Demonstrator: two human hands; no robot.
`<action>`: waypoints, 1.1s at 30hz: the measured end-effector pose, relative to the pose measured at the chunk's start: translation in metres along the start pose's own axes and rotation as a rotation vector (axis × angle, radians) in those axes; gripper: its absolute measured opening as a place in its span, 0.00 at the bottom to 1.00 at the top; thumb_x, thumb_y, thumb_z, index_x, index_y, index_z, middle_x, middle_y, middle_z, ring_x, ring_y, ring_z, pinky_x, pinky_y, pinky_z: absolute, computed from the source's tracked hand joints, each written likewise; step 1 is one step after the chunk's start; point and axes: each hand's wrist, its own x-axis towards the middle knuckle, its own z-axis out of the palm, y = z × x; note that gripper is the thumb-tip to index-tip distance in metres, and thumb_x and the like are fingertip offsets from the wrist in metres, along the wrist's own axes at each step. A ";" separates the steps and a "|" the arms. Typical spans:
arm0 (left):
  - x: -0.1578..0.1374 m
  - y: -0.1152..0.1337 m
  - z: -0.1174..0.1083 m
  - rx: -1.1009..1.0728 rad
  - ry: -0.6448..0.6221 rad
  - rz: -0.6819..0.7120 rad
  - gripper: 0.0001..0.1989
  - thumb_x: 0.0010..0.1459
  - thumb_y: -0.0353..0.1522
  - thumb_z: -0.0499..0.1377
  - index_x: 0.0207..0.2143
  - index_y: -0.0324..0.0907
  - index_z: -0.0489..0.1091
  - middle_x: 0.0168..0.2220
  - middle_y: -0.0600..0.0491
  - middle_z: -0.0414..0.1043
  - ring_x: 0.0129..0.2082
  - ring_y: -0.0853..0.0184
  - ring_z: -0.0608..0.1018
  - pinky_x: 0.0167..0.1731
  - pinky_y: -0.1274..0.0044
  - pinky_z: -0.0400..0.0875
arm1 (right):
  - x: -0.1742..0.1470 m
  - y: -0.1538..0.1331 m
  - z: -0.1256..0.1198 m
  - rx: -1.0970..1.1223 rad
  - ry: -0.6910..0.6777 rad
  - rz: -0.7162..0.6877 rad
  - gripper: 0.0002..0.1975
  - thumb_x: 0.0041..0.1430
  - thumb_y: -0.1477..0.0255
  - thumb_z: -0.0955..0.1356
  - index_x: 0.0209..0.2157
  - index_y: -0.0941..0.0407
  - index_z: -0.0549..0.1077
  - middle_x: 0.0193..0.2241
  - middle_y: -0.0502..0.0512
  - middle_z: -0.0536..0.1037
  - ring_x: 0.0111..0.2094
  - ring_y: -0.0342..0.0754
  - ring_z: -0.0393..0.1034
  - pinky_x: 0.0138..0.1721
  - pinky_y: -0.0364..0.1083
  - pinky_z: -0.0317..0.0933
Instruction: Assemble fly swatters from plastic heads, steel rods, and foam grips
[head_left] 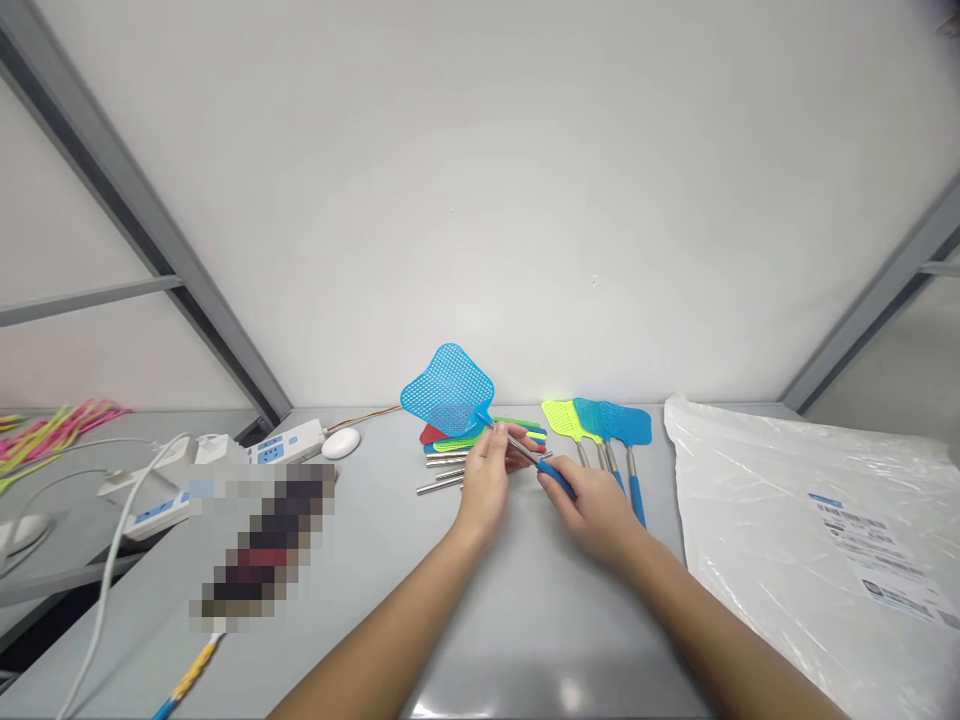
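Observation:
A blue fly swatter with a perforated head and a metal shaft is held up over the grey table. My left hand has its fingers closed around the shaft just below the head. Lower down, my right hand grips the blue handle. Beneath and behind the left hand lies a pile of metal rods and swatter heads, among them a red head and a green one. To the right of my hands, assembled swatters lie side by side, with a yellow-green head and blue heads.
A large white plastic bag with a printed label covers the right side. On the left are power strips, white cables, a round white device and a pixelated object. A white wall rises behind.

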 end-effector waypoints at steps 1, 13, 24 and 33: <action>-0.001 -0.002 0.001 0.012 -0.028 -0.011 0.19 0.61 0.46 0.51 0.36 0.40 0.70 0.32 0.49 0.76 0.31 0.66 0.77 0.34 0.75 0.70 | 0.000 0.001 0.000 0.008 -0.005 0.004 0.14 0.67 0.63 0.57 0.44 0.53 0.68 0.28 0.51 0.77 0.30 0.49 0.72 0.29 0.43 0.55; -0.004 -0.012 0.001 0.100 0.021 -0.014 0.18 0.55 0.45 0.59 0.27 0.39 0.70 0.26 0.53 0.72 0.29 0.69 0.73 0.34 0.76 0.68 | 0.001 -0.008 0.004 0.087 -0.046 0.039 0.12 0.66 0.64 0.57 0.46 0.53 0.65 0.30 0.50 0.77 0.27 0.49 0.71 0.27 0.43 0.52; -0.007 -0.015 0.005 0.048 -0.006 -0.035 0.22 0.62 0.47 0.49 0.38 0.40 0.72 0.34 0.49 0.74 0.30 0.69 0.73 0.33 0.77 0.67 | 0.003 -0.013 0.003 0.206 -0.082 0.055 0.13 0.67 0.65 0.56 0.41 0.53 0.69 0.32 0.53 0.78 0.30 0.49 0.70 0.29 0.44 0.52; -0.006 -0.019 0.001 0.020 -0.107 -0.104 0.19 0.59 0.47 0.53 0.35 0.40 0.71 0.35 0.49 0.73 0.32 0.66 0.74 0.31 0.77 0.69 | 0.006 -0.018 -0.001 0.372 -0.155 0.159 0.15 0.67 0.62 0.55 0.39 0.54 0.67 0.19 0.46 0.72 0.20 0.44 0.65 0.23 0.41 0.53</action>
